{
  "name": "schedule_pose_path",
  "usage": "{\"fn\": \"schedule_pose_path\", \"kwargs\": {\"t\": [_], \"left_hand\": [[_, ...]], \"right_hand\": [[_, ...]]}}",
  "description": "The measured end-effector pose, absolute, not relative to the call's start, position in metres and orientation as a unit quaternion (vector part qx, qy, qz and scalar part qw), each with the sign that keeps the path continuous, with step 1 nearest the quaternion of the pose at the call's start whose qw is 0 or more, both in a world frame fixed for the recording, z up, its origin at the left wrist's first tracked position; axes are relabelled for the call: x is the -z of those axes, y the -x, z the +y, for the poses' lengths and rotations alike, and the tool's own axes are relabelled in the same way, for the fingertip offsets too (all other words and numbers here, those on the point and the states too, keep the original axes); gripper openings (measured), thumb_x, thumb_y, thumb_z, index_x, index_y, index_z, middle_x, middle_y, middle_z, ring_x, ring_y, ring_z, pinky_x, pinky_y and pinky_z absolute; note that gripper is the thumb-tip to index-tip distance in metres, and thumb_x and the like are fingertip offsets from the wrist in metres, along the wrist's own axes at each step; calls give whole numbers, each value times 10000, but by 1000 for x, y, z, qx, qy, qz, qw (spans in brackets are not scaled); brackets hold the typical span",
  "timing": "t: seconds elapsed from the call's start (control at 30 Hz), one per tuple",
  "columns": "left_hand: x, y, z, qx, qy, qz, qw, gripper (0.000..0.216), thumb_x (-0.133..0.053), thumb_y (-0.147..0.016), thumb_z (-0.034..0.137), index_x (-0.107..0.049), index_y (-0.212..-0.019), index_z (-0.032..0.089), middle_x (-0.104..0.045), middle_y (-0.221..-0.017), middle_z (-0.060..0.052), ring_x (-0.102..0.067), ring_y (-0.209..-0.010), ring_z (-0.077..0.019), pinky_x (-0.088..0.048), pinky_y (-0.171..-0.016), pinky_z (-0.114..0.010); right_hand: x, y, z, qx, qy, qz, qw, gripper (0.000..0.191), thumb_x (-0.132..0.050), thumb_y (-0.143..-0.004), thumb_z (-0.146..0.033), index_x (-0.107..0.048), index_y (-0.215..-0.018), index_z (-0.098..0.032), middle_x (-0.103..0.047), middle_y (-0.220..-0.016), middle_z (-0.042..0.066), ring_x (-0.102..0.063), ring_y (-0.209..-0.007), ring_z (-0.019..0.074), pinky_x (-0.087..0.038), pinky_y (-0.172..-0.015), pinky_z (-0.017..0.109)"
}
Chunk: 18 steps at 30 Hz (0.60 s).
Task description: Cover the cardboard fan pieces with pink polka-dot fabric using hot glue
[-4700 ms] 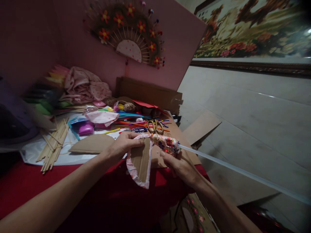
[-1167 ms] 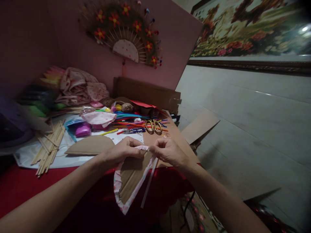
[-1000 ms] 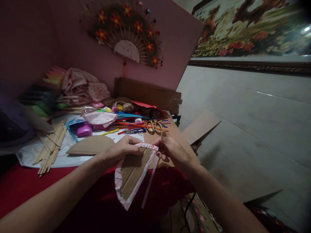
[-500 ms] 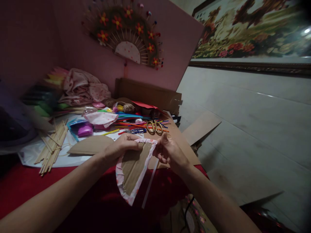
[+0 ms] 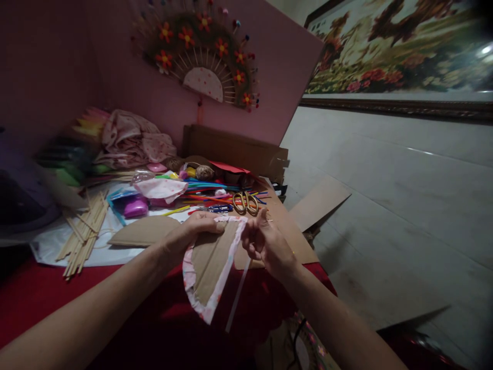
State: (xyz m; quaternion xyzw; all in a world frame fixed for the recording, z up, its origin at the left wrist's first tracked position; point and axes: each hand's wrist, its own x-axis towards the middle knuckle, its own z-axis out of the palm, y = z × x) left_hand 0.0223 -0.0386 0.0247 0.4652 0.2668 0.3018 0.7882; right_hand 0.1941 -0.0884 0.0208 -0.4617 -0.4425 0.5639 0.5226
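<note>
From where I stand, the left hand pinches the top of a fabric-edged half-round, thumb on its near face and fingers behind. The piece hangs tilted at the front of the bench, lower tip downward, curved side to the left and straight side to the right. Bare brown cardboard shows in the middle, with pink-printed white fabric folded around the border in small creases.

The right hand is close by the upper right corner, thumb standing up, spread away from loosely curled fingers — I can't tell whether the fingertips press on the fabric. A translucent strip slants down past the bench's front edge below that hand; its upper end is hidden from me.

Red cloth covers the bench, with a white sheet and a brown board on top. Gold-handled scissors lie just beyond the hands, blue-handled snips beside them. A plain cardboard half-round rests partly behind the left forearm, and light wooden sticks are piled farther left. Colored stems, a ball of twine and a heap of pink fabric crowd the back — and above them a flowered fan is mounted on a pink panel.
</note>
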Motion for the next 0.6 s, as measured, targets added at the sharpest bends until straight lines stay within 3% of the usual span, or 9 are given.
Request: {"fn": "schedule_pose_path", "kwargs": {"t": [0.13,0.33,0.43,0.6], "left_hand": [[-22,-22,-34,-293,-459,250,800,208,-637,-584,198,-690,-754,89,-684,-635,-72,-615,-557,-149,-472,-580,-231],[-19,-21,-29,-275,-480,254,793,139,-664,-569,210,-674,-661,106,-642,-548,-35,-539,-448,-112,-394,-442,-200],[-19,-21,-28,-292,-465,257,795,153,-658,-579,212,-684,-687,107,-663,-581,-51,-548,-464,-118,-398,-443,-201],[-20,-21,-28,-284,-421,234,829,179,-640,-581,186,-697,-723,93,-693,-639,-70,-598,-530,-138,-467,-534,-210]], "right_hand": [[-23,-190,-87,-583,447,-414,537,555,-557,-701,-693,-525,-589,-150,-470,-459,-35,-335,-336,29,-163,-307,147],[-19,-184,-81,-585,411,-451,534,440,-696,-694,-515,-452,-575,-169,-378,-420,-94,-225,-315,8,-130,-313,145],[-19,-183,-82,-587,410,-451,533,466,-666,-697,-571,-480,-577,-161,-398,-420,-81,-248,-316,11,-136,-315,143],[-20,-181,-84,-601,391,-424,554,611,-463,-752,-717,-540,-564,-141,-481,-450,-21,-350,-331,38,-185,-309,152]]}}
